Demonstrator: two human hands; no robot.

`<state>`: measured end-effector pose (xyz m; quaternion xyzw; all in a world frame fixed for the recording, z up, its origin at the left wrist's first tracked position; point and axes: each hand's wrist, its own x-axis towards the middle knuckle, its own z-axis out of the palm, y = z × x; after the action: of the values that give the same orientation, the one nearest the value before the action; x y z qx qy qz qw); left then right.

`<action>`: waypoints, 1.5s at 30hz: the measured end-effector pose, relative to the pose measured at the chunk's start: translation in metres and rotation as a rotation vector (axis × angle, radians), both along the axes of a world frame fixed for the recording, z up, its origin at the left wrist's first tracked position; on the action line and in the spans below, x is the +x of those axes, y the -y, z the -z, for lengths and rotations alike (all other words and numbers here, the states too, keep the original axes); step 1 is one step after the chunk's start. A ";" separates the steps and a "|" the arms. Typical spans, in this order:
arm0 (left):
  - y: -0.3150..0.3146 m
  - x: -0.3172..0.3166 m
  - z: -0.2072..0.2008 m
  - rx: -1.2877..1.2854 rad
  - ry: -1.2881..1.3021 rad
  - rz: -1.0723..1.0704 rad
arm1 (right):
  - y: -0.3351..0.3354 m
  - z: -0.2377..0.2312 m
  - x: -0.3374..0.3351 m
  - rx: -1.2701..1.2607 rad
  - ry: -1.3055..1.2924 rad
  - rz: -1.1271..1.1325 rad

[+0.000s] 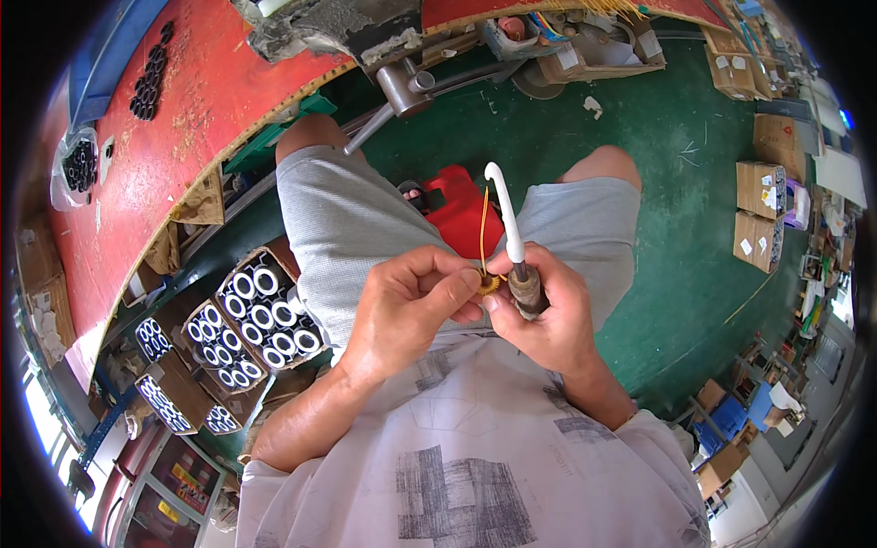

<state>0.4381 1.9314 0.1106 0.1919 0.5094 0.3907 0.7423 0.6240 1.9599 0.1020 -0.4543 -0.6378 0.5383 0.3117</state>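
Note:
My left hand [411,301] pinches a small ring wound with golden wire [491,281] between thumb and fingertips, above my lap. My right hand [548,310] is closed round the brownish, wrapped handle [527,290] of a hook tool, and its thumb tip is beside the ring. The tool's white shaft [508,215] rises away from me and curls over to the left at its end. From the ring a thin golden wire [484,219] runs up close to the hook's curl; whether it passes through the hook I cannot tell.
A red-topped bench [206,100] with a metal vise-like fixture [402,89] stands ahead and left. Boxes of white-rimmed black rings [265,315] sit left of my knee. A red stool-like object [461,215] shows between my legs. Cardboard boxes [758,215] stand on the green floor at right.

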 end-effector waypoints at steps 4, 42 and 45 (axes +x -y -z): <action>0.001 0.001 0.001 0.001 -0.001 -0.008 | 0.002 0.003 -0.001 -0.015 -0.018 0.015; 0.005 0.006 0.003 -0.018 0.022 -0.044 | 0.004 0.002 -0.008 0.003 0.027 0.052; 0.006 0.006 0.003 -0.019 0.036 -0.048 | 0.004 0.001 -0.008 -0.019 0.016 0.059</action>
<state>0.4443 1.9254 0.1078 0.1653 0.5041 0.4071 0.7436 0.6163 1.9561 0.1014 -0.4799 -0.6216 0.5312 0.3180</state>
